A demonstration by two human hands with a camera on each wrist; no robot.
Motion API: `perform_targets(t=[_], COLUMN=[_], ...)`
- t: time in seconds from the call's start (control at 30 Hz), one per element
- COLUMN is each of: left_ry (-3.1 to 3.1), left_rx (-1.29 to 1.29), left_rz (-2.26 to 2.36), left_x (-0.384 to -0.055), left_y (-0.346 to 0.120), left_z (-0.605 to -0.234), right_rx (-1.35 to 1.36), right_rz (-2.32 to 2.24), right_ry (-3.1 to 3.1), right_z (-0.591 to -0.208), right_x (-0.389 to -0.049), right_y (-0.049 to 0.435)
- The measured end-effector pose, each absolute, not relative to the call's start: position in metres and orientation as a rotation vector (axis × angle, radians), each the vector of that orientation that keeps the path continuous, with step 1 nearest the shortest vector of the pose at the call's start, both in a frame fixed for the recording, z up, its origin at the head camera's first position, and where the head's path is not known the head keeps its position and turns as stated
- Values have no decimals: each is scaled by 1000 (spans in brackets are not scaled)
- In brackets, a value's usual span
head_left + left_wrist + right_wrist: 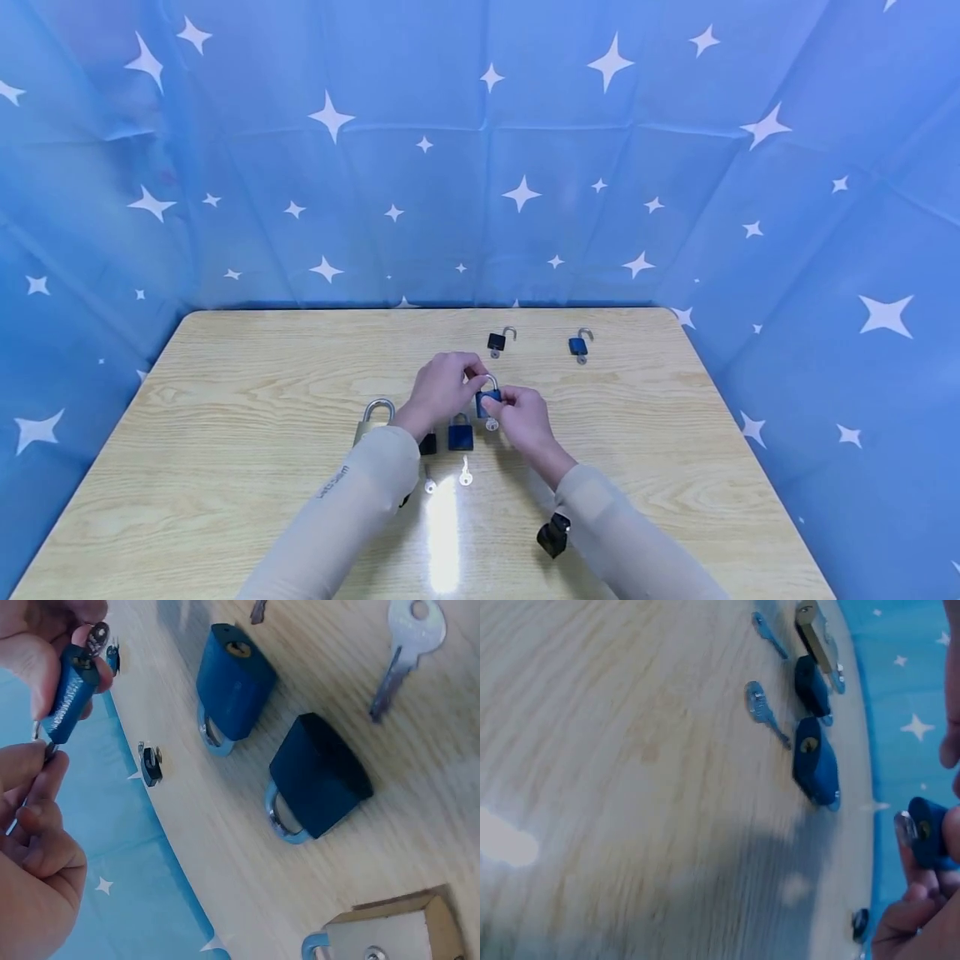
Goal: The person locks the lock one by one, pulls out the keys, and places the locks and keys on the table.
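Note:
Both hands are at one blue padlock [488, 403], raised over the middle of the table. My right hand [527, 419] grips the blue body between thumb and fingers. With its fingertips, my left hand [444, 385] pinches the padlock's silver shackle [50, 752]. A key [492, 424] sticks out of the keyhole end, its round head hanging below the body in the head view. Close by on the table, another blue padlock [461, 437] lies next to a black padlock [428, 444], partly hidden behind my left forearm.
Loose keys, one [466, 472] below the blue padlock and another [430, 483] farther left, lie on the wood. A larger metal padlock [390, 930] is at the left. Toward the back are a black padlock [497, 342] and a blue padlock [577, 346], shackles swung out, keys inserted.

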State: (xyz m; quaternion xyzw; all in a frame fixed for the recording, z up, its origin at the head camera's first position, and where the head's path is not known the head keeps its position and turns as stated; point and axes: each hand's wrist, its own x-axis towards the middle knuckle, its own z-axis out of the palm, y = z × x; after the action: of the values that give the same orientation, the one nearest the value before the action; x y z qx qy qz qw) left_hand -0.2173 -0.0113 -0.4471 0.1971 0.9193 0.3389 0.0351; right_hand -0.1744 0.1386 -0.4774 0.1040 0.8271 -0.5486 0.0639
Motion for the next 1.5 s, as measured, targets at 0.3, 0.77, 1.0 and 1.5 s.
perform_targets(t=[0.3,0.77,1.0,1.5], left_ry=[2810,2613,2564,2452], left_rx=[391,201,178,84], left_rz=[1145,1212,1297,1595], left_x=[-211,-181,-172,-172], left_y=[-14,-24,-11,3], left_z=[-456,-467,-474,-490], right_rx=[248,352,367,412], right_rz=[-1599,-1635,-1656,-1660], right_ry=[2498,2404,2364,2366], right_z=[-480,-477,-473,-474], right_x=[-177,-184,-187,-189], right_y=[142,152,153,151])
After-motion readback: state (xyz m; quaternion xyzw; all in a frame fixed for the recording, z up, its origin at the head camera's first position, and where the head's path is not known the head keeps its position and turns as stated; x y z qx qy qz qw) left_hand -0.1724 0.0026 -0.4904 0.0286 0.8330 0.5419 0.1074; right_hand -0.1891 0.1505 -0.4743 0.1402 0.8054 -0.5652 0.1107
